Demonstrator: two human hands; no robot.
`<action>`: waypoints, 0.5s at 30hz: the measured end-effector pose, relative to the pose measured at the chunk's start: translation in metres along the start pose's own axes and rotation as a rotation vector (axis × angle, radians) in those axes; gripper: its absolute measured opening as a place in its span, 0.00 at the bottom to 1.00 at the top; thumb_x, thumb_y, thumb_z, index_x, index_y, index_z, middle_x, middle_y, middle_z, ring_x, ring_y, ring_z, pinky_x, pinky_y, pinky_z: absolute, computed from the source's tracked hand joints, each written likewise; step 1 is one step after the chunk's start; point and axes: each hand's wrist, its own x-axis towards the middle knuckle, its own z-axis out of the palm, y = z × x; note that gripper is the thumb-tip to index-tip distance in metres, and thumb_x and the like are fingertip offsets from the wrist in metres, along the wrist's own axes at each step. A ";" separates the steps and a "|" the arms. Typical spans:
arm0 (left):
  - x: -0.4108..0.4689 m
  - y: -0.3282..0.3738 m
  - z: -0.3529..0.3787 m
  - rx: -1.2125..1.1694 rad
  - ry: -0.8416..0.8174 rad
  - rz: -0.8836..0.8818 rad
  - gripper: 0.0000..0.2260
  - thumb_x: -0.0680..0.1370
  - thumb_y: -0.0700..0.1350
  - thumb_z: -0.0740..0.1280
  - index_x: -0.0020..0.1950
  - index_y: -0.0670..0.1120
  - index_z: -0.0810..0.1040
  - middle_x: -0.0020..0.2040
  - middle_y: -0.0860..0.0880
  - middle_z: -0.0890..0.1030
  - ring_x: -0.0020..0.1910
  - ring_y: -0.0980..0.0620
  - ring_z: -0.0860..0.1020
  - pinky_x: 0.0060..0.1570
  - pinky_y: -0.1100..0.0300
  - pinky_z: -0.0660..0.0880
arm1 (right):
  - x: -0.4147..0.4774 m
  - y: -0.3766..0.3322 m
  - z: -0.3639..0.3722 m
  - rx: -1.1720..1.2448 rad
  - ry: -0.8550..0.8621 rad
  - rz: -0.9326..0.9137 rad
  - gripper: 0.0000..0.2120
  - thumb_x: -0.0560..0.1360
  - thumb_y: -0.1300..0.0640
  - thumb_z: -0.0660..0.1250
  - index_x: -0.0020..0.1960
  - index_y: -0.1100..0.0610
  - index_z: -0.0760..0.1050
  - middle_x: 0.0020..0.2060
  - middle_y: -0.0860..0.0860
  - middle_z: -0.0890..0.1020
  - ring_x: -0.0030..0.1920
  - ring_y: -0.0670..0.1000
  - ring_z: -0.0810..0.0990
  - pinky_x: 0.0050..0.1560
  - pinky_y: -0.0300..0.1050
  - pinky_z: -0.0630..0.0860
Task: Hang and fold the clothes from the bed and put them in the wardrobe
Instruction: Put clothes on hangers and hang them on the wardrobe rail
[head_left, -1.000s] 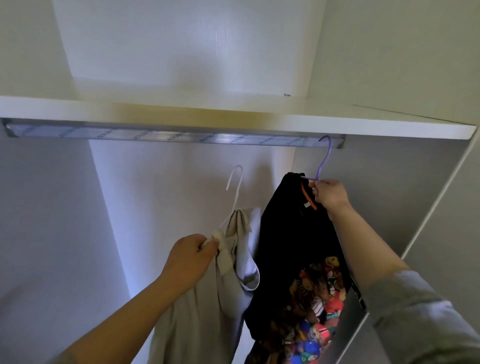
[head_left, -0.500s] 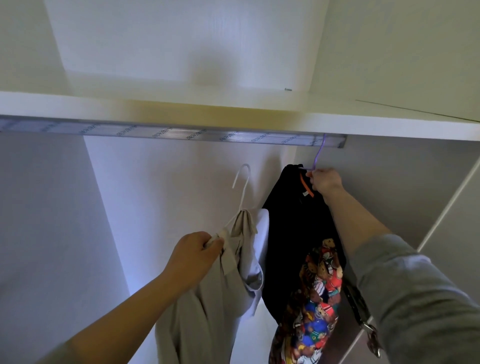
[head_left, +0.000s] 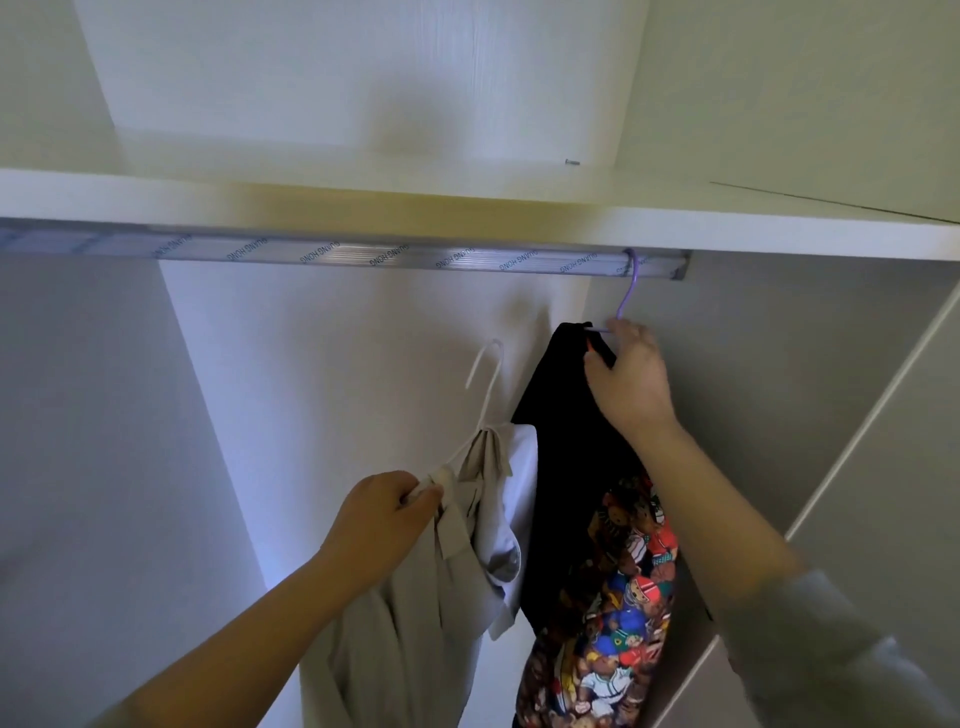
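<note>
Purple hanger (head_left: 625, 296) now hooks the rail (head_left: 363, 255), right hand (head_left: 631, 382) gripping.

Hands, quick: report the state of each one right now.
Left hand: closed, gripping the white hanger that carries the beige garment.
Right hand: closed, pinching the purple hanger, hooked over the rail, at the black garment's top.
</note>
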 end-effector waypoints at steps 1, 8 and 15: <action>0.000 -0.002 -0.003 -0.003 0.000 0.010 0.21 0.80 0.51 0.62 0.27 0.50 0.64 0.22 0.54 0.64 0.23 0.58 0.64 0.26 0.71 0.63 | -0.013 -0.005 0.002 0.079 -0.057 -0.057 0.15 0.77 0.64 0.66 0.63 0.63 0.76 0.59 0.56 0.78 0.60 0.56 0.77 0.62 0.38 0.71; -0.003 -0.021 -0.028 0.028 -0.067 0.178 0.21 0.77 0.55 0.63 0.27 0.50 0.62 0.23 0.54 0.65 0.24 0.58 0.65 0.27 0.68 0.64 | -0.088 0.020 0.017 0.069 -0.640 -0.078 0.24 0.78 0.59 0.69 0.72 0.54 0.68 0.68 0.48 0.72 0.68 0.46 0.69 0.66 0.34 0.63; -0.003 -0.027 -0.071 0.071 -0.152 0.314 0.21 0.77 0.52 0.67 0.25 0.54 0.66 0.24 0.55 0.69 0.25 0.58 0.70 0.29 0.70 0.67 | -0.116 0.002 0.029 0.103 -0.606 -0.178 0.07 0.79 0.58 0.66 0.54 0.59 0.80 0.47 0.51 0.81 0.47 0.44 0.77 0.50 0.39 0.72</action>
